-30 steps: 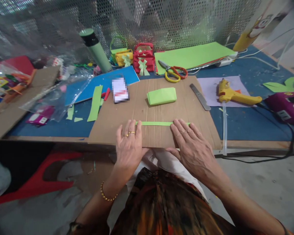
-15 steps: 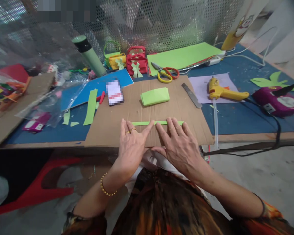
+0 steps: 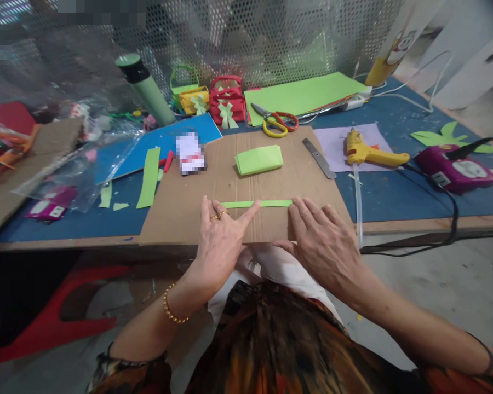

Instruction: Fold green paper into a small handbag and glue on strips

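Observation:
A narrow strip of light green paper (image 3: 271, 203) lies flat on a brown cardboard sheet (image 3: 312, 180) near the table's front edge. My left hand (image 3: 222, 235) presses its fingertips on the strip's left part, index finger stretched along it. My right hand (image 3: 320, 235) lies flat with its fingers at the strip's right end. Neither hand grips anything. A folded light green paper packet (image 3: 258, 160) sits behind the strip on the cardboard.
A metal ruler (image 3: 319, 158), a yellow glue gun (image 3: 370, 154) on lilac paper and a purple device (image 3: 456, 167) lie to the right. Scissors (image 3: 276, 121), green sheets (image 3: 304, 94), small paper baskets (image 3: 225, 101) and a green bottle (image 3: 143, 85) stand behind. Green offcuts (image 3: 148, 176) and plastic bags lie left.
My right hand has slid right along the strip to its right end. My left hand stays on the left part with its index finger pointing along the strip.

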Demonstrator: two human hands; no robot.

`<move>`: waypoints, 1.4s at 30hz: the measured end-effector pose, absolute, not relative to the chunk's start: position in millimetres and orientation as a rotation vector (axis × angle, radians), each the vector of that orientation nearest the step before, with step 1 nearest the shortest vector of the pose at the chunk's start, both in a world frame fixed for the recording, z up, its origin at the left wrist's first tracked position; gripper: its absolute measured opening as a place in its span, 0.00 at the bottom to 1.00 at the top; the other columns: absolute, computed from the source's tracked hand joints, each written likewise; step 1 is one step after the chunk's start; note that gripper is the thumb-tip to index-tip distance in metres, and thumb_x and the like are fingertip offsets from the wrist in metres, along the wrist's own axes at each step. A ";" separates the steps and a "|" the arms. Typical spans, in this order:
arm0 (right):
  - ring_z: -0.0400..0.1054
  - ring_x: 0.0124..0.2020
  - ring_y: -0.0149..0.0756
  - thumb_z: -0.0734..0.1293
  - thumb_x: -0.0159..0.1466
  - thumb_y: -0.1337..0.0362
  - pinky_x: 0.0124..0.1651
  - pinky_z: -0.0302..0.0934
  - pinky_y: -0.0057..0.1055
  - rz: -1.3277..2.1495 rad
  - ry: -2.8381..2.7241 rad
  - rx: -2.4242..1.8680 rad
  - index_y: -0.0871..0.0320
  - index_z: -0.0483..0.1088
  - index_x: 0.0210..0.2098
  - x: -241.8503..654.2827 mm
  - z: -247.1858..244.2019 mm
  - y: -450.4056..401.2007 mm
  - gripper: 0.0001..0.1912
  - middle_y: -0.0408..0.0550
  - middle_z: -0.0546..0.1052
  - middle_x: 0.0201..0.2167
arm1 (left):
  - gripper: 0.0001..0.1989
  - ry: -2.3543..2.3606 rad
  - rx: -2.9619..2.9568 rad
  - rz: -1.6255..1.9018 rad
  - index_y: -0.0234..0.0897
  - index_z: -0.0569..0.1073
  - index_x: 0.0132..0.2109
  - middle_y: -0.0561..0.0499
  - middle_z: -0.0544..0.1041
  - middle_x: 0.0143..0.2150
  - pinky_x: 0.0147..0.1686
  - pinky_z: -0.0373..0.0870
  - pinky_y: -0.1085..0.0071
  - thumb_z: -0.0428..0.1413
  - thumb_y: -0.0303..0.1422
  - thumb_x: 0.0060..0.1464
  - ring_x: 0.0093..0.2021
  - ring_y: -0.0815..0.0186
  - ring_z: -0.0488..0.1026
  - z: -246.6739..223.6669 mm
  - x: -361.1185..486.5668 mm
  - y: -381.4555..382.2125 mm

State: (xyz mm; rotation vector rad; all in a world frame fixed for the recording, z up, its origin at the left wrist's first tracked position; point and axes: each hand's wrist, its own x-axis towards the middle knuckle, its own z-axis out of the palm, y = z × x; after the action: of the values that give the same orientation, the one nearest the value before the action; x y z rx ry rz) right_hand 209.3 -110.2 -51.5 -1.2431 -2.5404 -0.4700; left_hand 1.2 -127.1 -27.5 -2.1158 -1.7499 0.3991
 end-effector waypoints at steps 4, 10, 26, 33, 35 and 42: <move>0.77 0.54 0.64 0.60 0.76 0.47 0.60 0.67 0.58 -0.496 -2.512 -1.331 0.77 0.76 0.52 212.5 -35.3 -112.7 0.33 0.78 0.80 0.54 | 0.47 -1.775 -2.168 0.339 0.54 0.56 0.78 0.30 0.82 0.56 0.69 0.59 0.41 0.67 0.49 0.58 0.62 0.38 0.78 -26.9 1.4 -126.1; 0.63 0.71 0.65 0.58 0.75 0.43 0.71 0.58 0.60 -0.435 -2.474 -1.108 0.74 0.67 0.67 181.7 -39.7 -100.7 0.39 0.75 0.68 0.70 | 0.43 -1.814 -2.161 0.280 0.52 0.64 0.75 0.32 0.82 0.56 0.69 0.58 0.41 0.68 0.51 0.57 0.64 0.38 0.75 -25.6 4.0 -126.9; 0.59 0.75 0.59 0.55 0.76 0.43 0.74 0.55 0.58 -0.086 -2.564 -1.051 0.77 0.61 0.71 183.9 -75.4 -88.5 0.43 0.76 0.64 0.72 | 0.39 -1.752 -2.125 0.269 0.50 0.62 0.76 0.26 0.79 0.60 0.67 0.64 0.43 0.65 0.38 0.63 0.61 0.39 0.78 -28.9 -0.5 -128.9; 0.65 0.71 0.60 0.54 0.78 0.47 0.70 0.60 0.58 -0.286 -2.516 -1.133 0.77 0.64 0.69 219.2 -70.5 -99.1 0.38 0.71 0.69 0.70 | 0.43 -1.789 -2.129 0.235 0.51 0.61 0.76 0.27 0.77 0.63 0.67 0.64 0.41 0.68 0.40 0.59 0.64 0.36 0.76 -30.6 -0.1 -131.1; 0.66 0.70 0.60 0.53 0.78 0.47 0.70 0.61 0.58 -0.310 -2.510 -1.132 0.77 0.65 0.68 218.4 -72.5 -99.3 0.38 0.71 0.69 0.70 | 0.45 -1.830 -2.135 0.201 0.43 0.63 0.76 0.24 0.74 0.65 0.68 0.63 0.40 0.71 0.39 0.56 0.66 0.34 0.73 -31.0 -2.7 -133.5; 0.64 0.72 0.62 0.52 0.77 0.42 0.72 0.57 0.60 -0.291 -2.508 -1.128 0.77 0.63 0.70 217.0 -78.2 -100.2 0.43 0.73 0.67 0.71 | 0.45 -1.964 -2.058 0.020 0.23 0.70 0.70 0.18 0.68 0.70 0.70 0.53 0.29 0.74 0.34 0.48 0.73 0.23 0.60 -35.4 -30.2 -142.9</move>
State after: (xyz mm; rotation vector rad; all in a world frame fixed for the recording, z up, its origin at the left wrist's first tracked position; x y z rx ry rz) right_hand 217.0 -100.2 -78.2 -1.1275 -2.5076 -0.2910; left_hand -30.2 -142.9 -35.4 -2.0577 -1.9642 0.0198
